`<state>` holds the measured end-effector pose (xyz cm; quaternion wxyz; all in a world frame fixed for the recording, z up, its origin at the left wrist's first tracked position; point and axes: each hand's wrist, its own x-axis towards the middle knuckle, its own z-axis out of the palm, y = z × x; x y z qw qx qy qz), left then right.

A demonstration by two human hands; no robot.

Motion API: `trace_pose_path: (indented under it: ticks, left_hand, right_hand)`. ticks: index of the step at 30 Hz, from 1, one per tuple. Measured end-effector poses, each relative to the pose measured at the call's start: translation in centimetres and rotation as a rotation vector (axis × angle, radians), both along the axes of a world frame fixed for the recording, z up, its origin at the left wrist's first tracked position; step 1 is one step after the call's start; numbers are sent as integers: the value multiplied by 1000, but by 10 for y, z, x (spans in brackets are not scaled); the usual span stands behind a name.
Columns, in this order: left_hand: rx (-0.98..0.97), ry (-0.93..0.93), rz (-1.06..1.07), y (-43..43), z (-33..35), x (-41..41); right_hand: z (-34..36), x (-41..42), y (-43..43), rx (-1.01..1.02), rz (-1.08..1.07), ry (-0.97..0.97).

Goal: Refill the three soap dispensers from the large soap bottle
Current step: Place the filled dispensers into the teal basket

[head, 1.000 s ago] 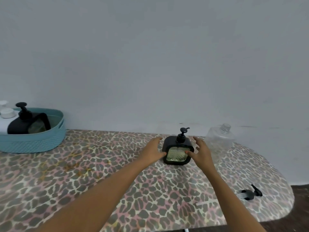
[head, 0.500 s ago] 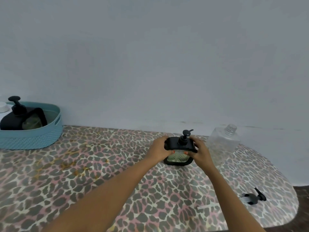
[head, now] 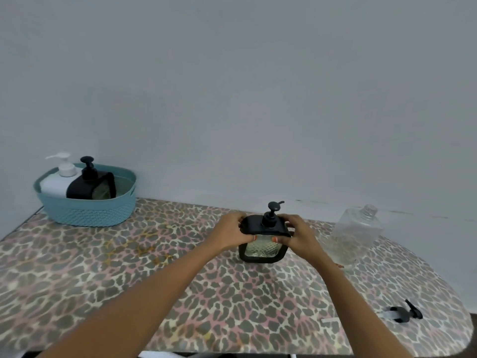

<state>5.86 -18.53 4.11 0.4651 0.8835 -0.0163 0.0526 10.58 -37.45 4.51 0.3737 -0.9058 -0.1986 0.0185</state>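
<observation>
A person's left hand (head: 232,232) and right hand (head: 300,235), grip clamped on the black-topped dispenser (head: 260,247); the clear bottle (head: 357,233) at right stands uncapped, refilling seemingly barely begun.

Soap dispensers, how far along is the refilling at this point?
Done: only the clear bottle is opened, its pump lying on the table. In hand: left hand and right hand grip the top of the centre black dispenser. Left: all pouring; the white pump bottle and second black dispenser sit in the basket.
</observation>
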Motion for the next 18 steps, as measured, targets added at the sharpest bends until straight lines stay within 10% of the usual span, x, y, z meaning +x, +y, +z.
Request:
trace_pose_path:
  ticks: [18]
  left_hand:
    - [123, -195, 355, 159, 67, -67]
  right_hand:
    - [78, -5, 186, -106, 378, -147]
